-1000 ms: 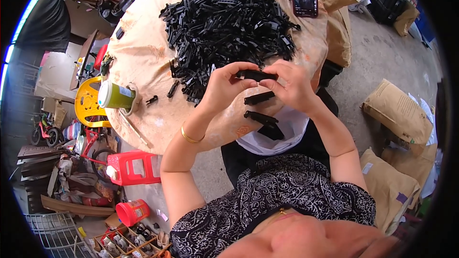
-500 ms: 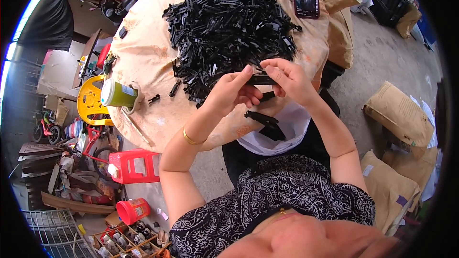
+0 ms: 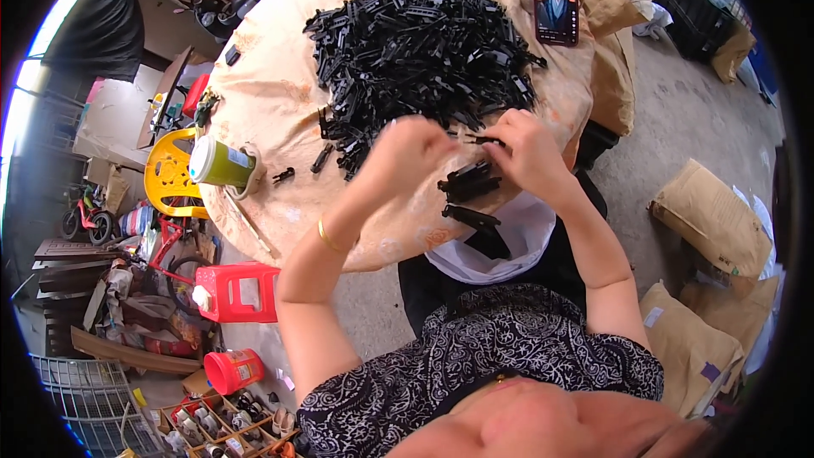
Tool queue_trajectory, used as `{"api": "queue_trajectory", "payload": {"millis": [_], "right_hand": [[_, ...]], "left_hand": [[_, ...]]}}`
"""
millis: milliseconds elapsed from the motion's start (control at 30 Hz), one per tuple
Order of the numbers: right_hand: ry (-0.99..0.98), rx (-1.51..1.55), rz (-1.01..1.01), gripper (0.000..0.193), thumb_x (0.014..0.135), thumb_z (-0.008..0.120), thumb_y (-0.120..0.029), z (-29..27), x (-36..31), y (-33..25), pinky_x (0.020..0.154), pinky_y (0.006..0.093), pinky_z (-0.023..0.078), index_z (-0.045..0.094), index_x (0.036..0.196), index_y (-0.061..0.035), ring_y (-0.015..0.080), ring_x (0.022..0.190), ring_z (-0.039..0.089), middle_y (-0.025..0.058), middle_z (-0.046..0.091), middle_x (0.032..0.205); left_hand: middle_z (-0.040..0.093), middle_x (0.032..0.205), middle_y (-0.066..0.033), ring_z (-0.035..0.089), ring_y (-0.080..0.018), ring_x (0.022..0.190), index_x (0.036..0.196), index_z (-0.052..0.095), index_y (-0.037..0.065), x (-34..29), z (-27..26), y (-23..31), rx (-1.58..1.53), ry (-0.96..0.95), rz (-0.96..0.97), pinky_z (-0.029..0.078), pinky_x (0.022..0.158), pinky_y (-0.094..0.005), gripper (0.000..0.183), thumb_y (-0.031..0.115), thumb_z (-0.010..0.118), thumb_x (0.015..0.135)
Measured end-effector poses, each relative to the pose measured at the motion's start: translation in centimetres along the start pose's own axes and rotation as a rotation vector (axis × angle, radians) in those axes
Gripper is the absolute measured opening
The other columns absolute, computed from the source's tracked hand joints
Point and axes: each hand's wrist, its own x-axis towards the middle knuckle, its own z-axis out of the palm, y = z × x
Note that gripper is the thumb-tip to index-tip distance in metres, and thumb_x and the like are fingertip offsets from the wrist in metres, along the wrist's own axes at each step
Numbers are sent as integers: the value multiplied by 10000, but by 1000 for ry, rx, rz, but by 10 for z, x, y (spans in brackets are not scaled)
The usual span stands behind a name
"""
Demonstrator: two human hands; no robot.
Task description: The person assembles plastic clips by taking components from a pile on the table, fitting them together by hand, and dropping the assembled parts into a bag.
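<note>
A large heap of small black plastic parts (image 3: 424, 51) covers the middle of the cloth-covered round table (image 3: 271, 127). My right hand (image 3: 527, 151) is closed, its thumb and fingers pinching a slim black plastic part (image 3: 485, 141) at the heap's near edge. To its left, my left hand (image 3: 411, 153) is over the near side of the heap, smeared by motion, its fingers not clear. Below the hands, a cluster of longer black parts (image 3: 469, 182) lies near the table's front edge. Another black piece (image 3: 471, 218) juts out over a white bag-lined container (image 3: 483, 263) at my lap.
A phone (image 3: 555, 0) stands upright at the table's far right. At the left are a green cup (image 3: 222, 161), a thin stick (image 3: 248, 222) and a few stray black parts (image 3: 283, 175). Red stool (image 3: 237, 292) and yellow chair (image 3: 170, 174) stand left; brown sacks (image 3: 712, 219) lie right.
My hands were close together around a black part; the left has since come away from the right and blurs. The cluster of black parts below the hands shows more fully. The view shifted slightly.
</note>
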Motion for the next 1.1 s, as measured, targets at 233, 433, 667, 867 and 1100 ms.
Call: {"api": "queue_trajectory", "payload": {"millis": [233, 433, 667, 867, 1100], "right_hand": [[42, 409, 204, 296, 837, 588, -33, 2, -2, -9, 621, 265, 479, 564, 1131, -6, 146, 709, 585, 77, 575, 825], [-92, 1089, 446, 430, 848, 552, -8, -14, -4, -18, 680, 235, 484, 437, 1260, -45, 99, 773, 574, 65, 606, 921], [71, 917, 332, 205, 841, 559, 23, -5, -12, -4, 682, 199, 483, 531, 1042, -12, 89, 748, 583, 39, 589, 882], [235, 1111, 454, 161, 854, 571, 29, 3, -4, -13, 708, 199, 491, 571, 1013, 6, 99, 783, 615, 37, 612, 891], [313, 921, 263, 145, 795, 660, 32, 22, 24, -27, 680, 190, 492, 656, 938, 12, 82, 785, 617, 25, 630, 869]], "left_hand": [[634, 825, -234, 624, -355, 796, 766, 676, -21, 103, -44, -80, 322, 389, -274, 490, 719, -426, 390, 368, 665, 784], [666, 828, -179, 634, -282, 734, 919, 679, -14, 133, -58, -115, 442, 21, -399, 482, 695, -374, 363, 321, 663, 779], [600, 724, -52, 555, -138, 688, 977, 651, -6, 94, -63, -94, 46, -7, -328, 463, 643, -278, 291, 173, 654, 748], [615, 801, -151, 612, -243, 704, 1136, 519, -6, 45, -42, -46, 58, 590, -159, 487, 644, -352, 399, 143, 615, 779], [649, 755, -87, 611, -110, 568, 984, 643, -29, 22, -3, -21, -442, 614, -139, 485, 526, -220, 185, 119, 585, 888]]}}
